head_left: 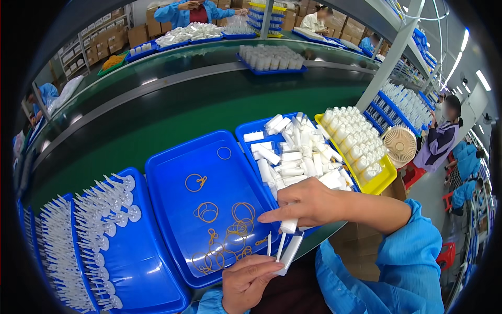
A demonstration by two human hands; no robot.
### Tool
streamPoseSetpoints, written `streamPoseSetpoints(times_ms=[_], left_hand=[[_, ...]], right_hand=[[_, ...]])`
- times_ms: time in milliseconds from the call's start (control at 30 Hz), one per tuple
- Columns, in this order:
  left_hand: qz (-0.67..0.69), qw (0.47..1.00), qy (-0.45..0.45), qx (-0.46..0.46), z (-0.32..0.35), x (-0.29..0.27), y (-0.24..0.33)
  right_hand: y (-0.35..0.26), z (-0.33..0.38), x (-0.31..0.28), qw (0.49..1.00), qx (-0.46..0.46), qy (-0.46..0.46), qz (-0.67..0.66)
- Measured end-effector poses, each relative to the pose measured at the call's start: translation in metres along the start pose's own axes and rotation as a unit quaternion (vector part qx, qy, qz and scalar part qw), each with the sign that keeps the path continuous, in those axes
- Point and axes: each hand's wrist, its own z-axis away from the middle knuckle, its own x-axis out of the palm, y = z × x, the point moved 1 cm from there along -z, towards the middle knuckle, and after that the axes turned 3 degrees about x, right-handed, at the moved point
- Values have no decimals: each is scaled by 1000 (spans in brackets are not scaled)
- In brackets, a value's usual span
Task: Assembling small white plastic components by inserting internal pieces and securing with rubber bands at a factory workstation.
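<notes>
My right hand (306,204) is closed around a small white block-shaped piece (289,225), its index finger stretched out to the left. A thin white tube (281,246) runs from the underside of that piece down to my left hand (248,282). My left hand pinches a flat white rectangular piece (291,255) with a clear edge, and a second thin white stick (269,243) stands up beside it. How these parts join at the fingertips is hidden. Just beyond both hands lies a blue tray (183,152) with several loose tan rubber bands (238,227).
At the left, blue trays (141,251) hold rows of thin white stems with clear discs (107,230). A blue tray of white rectangular pieces (290,165) adjoins a yellow tray (384,180) of clear-topped containers (353,136). A beige fan (399,145) stands right. Co-workers sit across the green conveyor (209,99).
</notes>
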Motion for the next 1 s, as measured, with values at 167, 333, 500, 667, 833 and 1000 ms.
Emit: streamPoseSetpoints(times_ms=[167, 333, 500, 667, 833, 1000], left_hand=[[-18, 1000, 9, 7, 0, -4, -3], [-8, 998, -48, -33, 1, -10, -10], [-26, 996, -78, 39, -7, -11, -5], [-17, 984, -125, 123, -1, -13, -12], [42, 998, -3, 44, 11, -6, -16], [-42, 996, -41, 68, 6, -17, -8]], right_hand=[[2, 2, -5, 997, 7, -8, -75], [4, 3, -8, 987, -19, 12, -158], [-16, 1, -18, 984, 19, -58, -165], [-15, 1, -18, 931, 12, -97, -353], [-28, -4, -13, 960, -19, -47, -274], [-41, -6, 12, 950, -22, -100, -295]])
